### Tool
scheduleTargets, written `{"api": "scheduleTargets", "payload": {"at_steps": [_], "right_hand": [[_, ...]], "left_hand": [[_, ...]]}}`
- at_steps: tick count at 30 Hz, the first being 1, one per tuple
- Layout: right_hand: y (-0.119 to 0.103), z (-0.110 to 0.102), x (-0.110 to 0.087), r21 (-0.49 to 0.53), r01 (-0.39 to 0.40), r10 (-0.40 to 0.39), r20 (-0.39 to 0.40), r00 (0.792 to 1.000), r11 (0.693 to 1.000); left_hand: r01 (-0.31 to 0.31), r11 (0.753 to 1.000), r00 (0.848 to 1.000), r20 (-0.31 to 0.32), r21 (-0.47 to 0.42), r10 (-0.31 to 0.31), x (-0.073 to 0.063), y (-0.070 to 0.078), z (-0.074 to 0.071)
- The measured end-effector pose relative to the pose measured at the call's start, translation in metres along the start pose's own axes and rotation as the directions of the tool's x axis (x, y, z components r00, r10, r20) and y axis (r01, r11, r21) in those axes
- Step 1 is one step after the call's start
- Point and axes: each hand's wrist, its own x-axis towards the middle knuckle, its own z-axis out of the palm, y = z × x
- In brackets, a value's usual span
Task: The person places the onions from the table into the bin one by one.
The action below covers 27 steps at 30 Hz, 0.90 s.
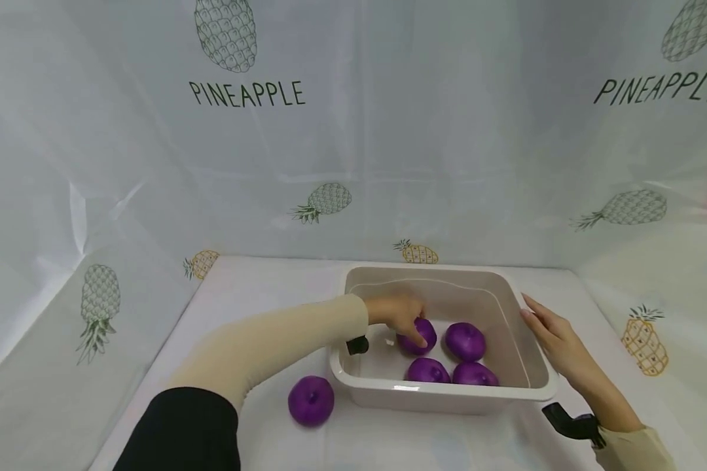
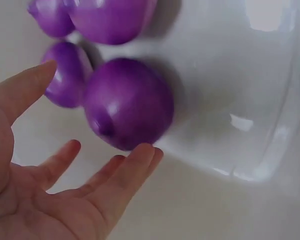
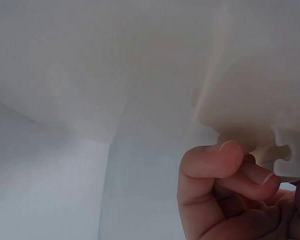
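Note:
A beige plastic bin (image 1: pixel 436 391) on the table contains several glossy purple onions (image 1: pixel 465 341). My left hand (image 1: pixel 402 316) reaches into it over the left side, thumb and fingers around the leftmost onion (image 1: pixel 426 335). In the left wrist view the fingers are spread, with fingertips right at the lower edge of the round onion (image 2: pixel 132 100) and the thumb apart from it. My right hand (image 1: pixel 556 337) holds the bin's right rim. Seen from the right wrist, its fingers (image 3: pixel 210 162) curl up under that rim.
Another purple onion (image 1: pixel 311 401) lies on the white table (image 1: pixel 271 288), left of the bin's front corner. A pale sheet (image 1: pixel 448 131) printed with pineapples hangs behind and around the table.

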Motion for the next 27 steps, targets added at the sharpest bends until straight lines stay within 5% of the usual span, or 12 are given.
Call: {"api": "scheduleTargets", "payload": {"at_steps": [6, 13, 18, 27], "right_hand": [[-0.002, 0.003, -0.002, -0.026, -0.006, 0.007, 0.006, 1.0, 1.0], [-0.003, 0.002, 0.0, -0.02, -0.008, 0.008, 0.004, 1.0, 1.0], [-0.004, 0.002, 0.0, -0.025, -0.006, 0.006, 0.007, 1.0, 1.0], [-0.004, 0.003, -0.001, -0.014, 0.012, -0.012, 0.011, 1.0, 1.0]], "left_hand": [[-0.112, 0.99, 0.993, 0.015, -0.086, 0.114, -0.04, 0.01, -0.018], [-0.11, 0.967, 0.994, -0.006, -0.231, 0.112, -0.085, 0.009, -0.05], [-0.123, 0.955, 0.99, -0.098, -0.269, 0.1, -0.116, -0.009, -0.061], [-0.155, 0.932, 0.954, -0.295, -0.327, 0.055, -0.158, -0.052, -0.053]]}}
